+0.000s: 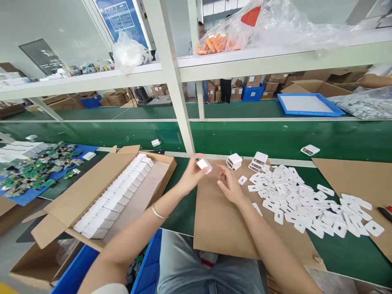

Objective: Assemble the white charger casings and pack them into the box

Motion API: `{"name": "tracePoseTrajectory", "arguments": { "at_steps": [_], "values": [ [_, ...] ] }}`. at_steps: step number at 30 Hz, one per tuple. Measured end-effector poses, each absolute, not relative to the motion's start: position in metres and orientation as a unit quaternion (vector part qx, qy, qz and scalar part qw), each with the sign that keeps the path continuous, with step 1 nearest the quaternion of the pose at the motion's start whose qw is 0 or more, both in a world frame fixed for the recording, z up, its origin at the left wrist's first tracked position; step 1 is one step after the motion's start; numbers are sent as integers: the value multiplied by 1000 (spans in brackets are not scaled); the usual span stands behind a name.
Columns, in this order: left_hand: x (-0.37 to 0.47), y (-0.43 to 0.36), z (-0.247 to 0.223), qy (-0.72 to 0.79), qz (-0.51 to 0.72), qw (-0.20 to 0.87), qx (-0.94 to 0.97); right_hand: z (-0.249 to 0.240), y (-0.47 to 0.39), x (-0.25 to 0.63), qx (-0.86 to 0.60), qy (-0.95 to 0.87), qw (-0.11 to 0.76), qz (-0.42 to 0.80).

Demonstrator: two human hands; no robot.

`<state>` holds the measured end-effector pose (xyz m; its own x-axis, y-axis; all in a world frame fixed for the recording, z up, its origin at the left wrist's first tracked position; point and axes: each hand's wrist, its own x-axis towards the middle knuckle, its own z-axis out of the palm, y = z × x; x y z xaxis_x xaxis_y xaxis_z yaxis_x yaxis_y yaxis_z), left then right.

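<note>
The green table point(183, 210) runs out of view to left and right, its near edge partly covered by the person's forearms and lap. Above its far side, a pale shelf point(269, 67), also cut off at both ends, carries a crinkled clear plastic bag point(275, 22); orange pieces point(216, 44) inside it blur together. Near the middle lies a flat, matte brown cardboard sheet point(220, 220), partly hidden by the right forearm. To the left, a long cardboard box point(92, 185) stands with its flaps spread, holding a tight row of smooth white blocks point(119, 194) whose undersides are out of sight. Farther left, a rough heap of circuit boards point(39, 167) overlaps too densely to count. On the right spreads a pile of thin white plates point(290, 196), rounded rectangles with small slots, many covering one another. The left hand point(192, 174) has its grip closed around a glossy white casing point(204, 165) above the sheet's far left part, fingers hiding some of it. The right hand's point(228, 185) grip is loosely parted with nothing visible in it, its index finger towards the casing, near a small stack of white casings point(234, 160) whose dark-and-red ends are hard to read.
</note>
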<state>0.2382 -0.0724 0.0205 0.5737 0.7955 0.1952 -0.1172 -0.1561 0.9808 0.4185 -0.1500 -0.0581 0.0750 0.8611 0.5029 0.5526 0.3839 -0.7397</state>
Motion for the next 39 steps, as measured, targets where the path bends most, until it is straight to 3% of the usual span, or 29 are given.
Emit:
{"name": "tracePoseTrajectory", "arguments": {
  "at_steps": [4,7,8,14,22,32,39],
  "values": [
    [166,-20,30,390,439,318,744,-58,-151,418,-551,-661,484,159],
    [113,14,26,540,295,91,783,-59,-149,418,-569,-650,477,162],
    [99,23,23,562,269,64,780,-60,-148,418,-575,-647,474,162],
    [60,52,7,606,166,8,778,-67,-144,419,-593,-645,455,159],
    [58,80,-5,661,136,-82,734,-72,-142,419,-611,-638,435,173],
    [58,106,-9,760,109,-116,630,-67,-144,416,-620,-649,405,175],
    [44,93,-6,674,139,-159,708,-65,-144,416,-623,-652,394,175]
  ]
}}
